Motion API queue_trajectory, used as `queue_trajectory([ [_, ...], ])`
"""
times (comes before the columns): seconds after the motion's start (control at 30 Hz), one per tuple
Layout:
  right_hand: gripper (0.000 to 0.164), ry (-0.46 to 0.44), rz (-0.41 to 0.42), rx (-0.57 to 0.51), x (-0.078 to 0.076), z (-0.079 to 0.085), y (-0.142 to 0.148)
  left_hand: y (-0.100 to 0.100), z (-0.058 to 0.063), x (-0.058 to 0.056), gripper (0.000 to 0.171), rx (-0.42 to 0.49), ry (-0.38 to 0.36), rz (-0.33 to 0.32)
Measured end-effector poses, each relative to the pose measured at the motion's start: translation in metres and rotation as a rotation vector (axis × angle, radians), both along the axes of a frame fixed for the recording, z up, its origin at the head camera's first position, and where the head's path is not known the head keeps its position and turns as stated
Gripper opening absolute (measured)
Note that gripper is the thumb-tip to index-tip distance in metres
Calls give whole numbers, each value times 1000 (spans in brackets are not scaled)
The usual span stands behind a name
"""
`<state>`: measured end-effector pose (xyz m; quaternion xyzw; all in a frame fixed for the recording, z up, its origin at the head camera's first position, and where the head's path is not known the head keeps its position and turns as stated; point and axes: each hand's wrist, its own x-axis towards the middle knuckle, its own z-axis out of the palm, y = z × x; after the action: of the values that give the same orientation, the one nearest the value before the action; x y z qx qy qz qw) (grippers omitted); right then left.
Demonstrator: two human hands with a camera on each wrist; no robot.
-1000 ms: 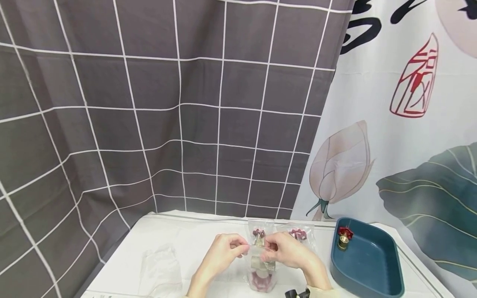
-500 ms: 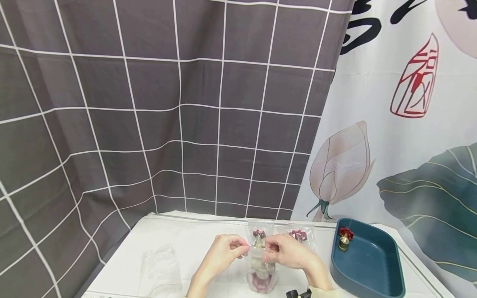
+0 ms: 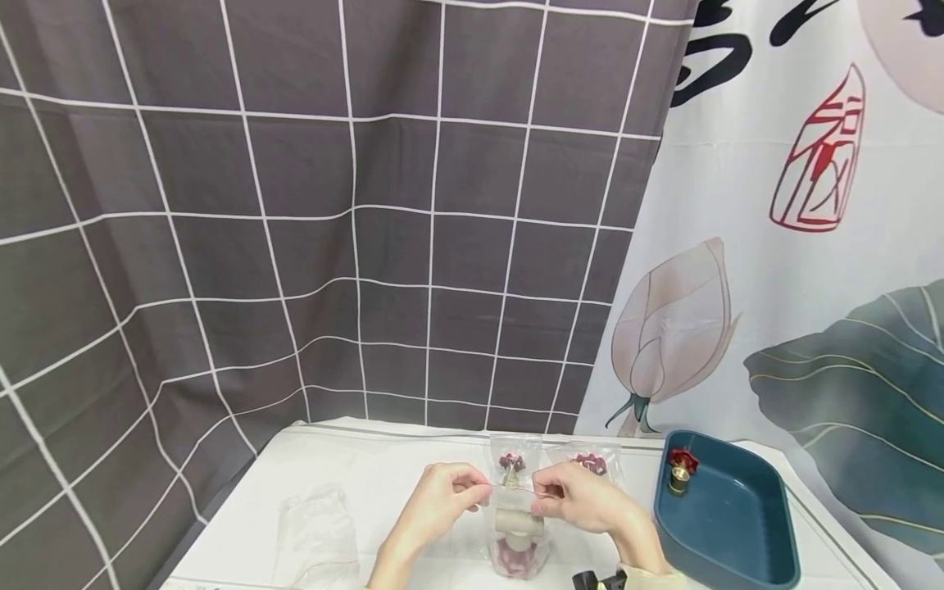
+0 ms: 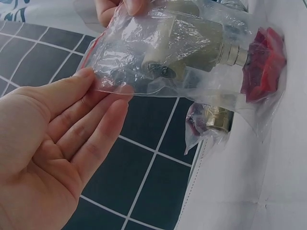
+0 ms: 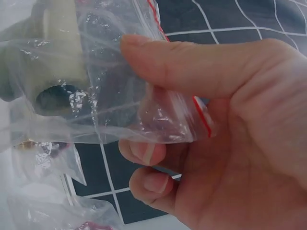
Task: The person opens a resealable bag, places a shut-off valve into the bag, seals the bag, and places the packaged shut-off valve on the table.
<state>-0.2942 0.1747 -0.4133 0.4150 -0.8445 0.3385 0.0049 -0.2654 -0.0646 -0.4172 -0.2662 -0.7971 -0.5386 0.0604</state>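
A clear zip-lock bag (image 4: 115, 67) with a red line along its mouth stands on the white table. Inside it is a brass-coloured valve (image 4: 192, 48), its red handwheel (image 4: 264, 64) resting downward. My left hand (image 3: 440, 500) pinches one corner of the bag's mouth between thumb and fingers. At the opposite corner, my right hand (image 3: 586, 496) pinches the film, thumb on the near side, as the right wrist view shows. The mouth edge runs taut between both hands. Whether the seal is parted cannot be told.
A blue tray (image 3: 745, 524) at the right holds a valve (image 3: 680, 475) with a red handwheel. Two more bagged valves, one behind my hands (image 3: 512, 464) and another to its right (image 3: 590, 464), lie at the back. Crumpled clear bags (image 3: 317, 533) lie at the left.
My right hand has shifted slightly to the right, and the bag's red-lined mouth now stretches straighter between the hands. My left hand stays nearly in place.
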Motion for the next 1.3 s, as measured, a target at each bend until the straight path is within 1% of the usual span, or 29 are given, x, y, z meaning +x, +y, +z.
queue_trajectory([
  [0.1, 29, -5, -12, -2, -1, -1, 0, 0, 0, 0, 10, -1, 4, 8],
  [0.23, 36, -56, -62, -1, 0, -1, 4, -1, -1, -1, 7, -1, 2, 14],
  [0.37, 41, -100, -80, 0, 1, 0, 8, -1, -1, -1, 6, 0, 2, 19],
  [0.57, 34, -53, -88, 35, 2, 0, 9, -1, -1, -1, 7, -8, -6, 18],
  [0.7, 34, -55, -114, 39, 2, 1, 10, -1, 0, -1, 9, -12, -15, 23],
  [0.8, 29, -41, -133, 40, 0, 1, 11, 0, 1, -1, 9, -11, -17, 24],
  [0.93, 15, -26, -122, 24, -3, -2, 10, 0, 1, -1, 9, -11, -5, 17],
  [1.0, 11, -44, -107, 7, -1, 0, 6, 1, 2, -2, 8, -11, -2, 12],
  [1.03, 10, -53, -95, -5, 2, 3, 3, 0, -2, -5, 8, -13, 1, 11],
  [1.1, 10, -60, -76, -31, 1, 2, 1, 0, -10, -10, 9, -7, -1, 4],
  [1.2, 14, -57, -47, -73, 9, 10, -5, 0, -12, -11, 10, -10, 3, 9],
  [1.23, 15, -47, -40, -84, 10, 11, -6, 0, -13, -11, 10, -9, 4, 7],
  [1.27, 16, -35, -39, -89, 10, 10, -6, 0, -9, -8, 10, -8, 1, 8],
  [1.3, 18, -27, -42, -92, 12, 13, -9, 0, -4, -4, 9, -12, 2, 10],
])
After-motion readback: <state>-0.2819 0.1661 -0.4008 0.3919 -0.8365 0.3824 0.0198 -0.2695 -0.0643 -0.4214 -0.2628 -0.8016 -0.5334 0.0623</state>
